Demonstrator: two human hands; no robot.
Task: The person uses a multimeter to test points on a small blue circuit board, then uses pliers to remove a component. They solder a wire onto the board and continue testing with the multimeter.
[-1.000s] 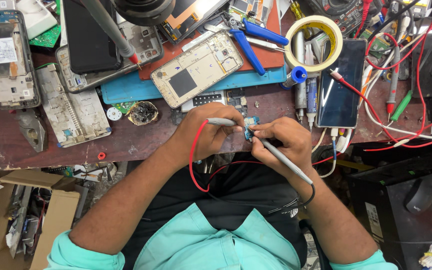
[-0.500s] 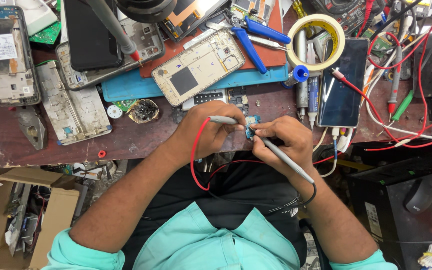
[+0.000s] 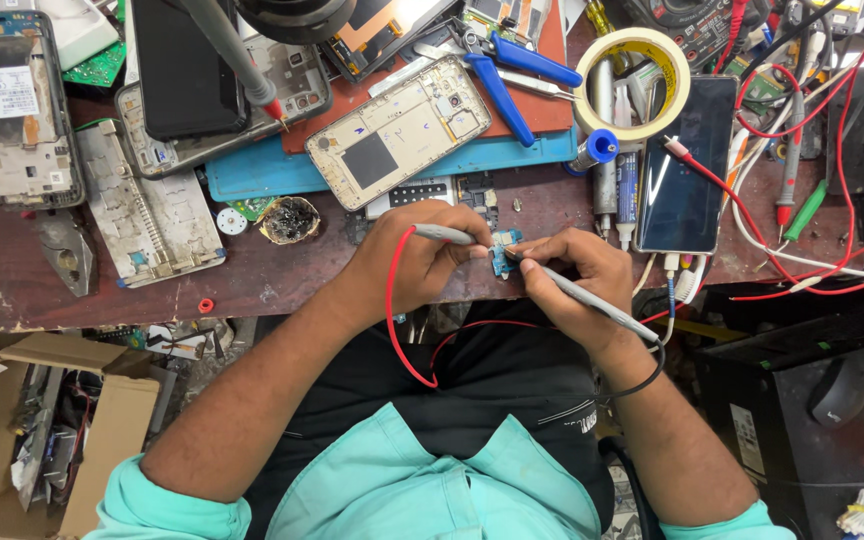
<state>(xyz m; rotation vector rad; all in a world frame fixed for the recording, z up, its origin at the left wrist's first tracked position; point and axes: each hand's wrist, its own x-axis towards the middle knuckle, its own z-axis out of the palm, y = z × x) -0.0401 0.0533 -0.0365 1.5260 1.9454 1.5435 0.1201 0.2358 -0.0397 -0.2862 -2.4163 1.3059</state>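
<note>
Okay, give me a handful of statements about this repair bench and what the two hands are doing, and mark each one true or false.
1. Each hand holds a grey probe against the small blue circuit board. True: the left hand has the red-wired probe, the right hand the black-wired probe.
2. The roll of tape lies at the left end of the bench. False: it lies toward the right, above the dark phone.
3. The blue-handled pliers are in the right hand. False: they lie on the bench.
4. A cardboard box sits below the bench at left. True.
</note>
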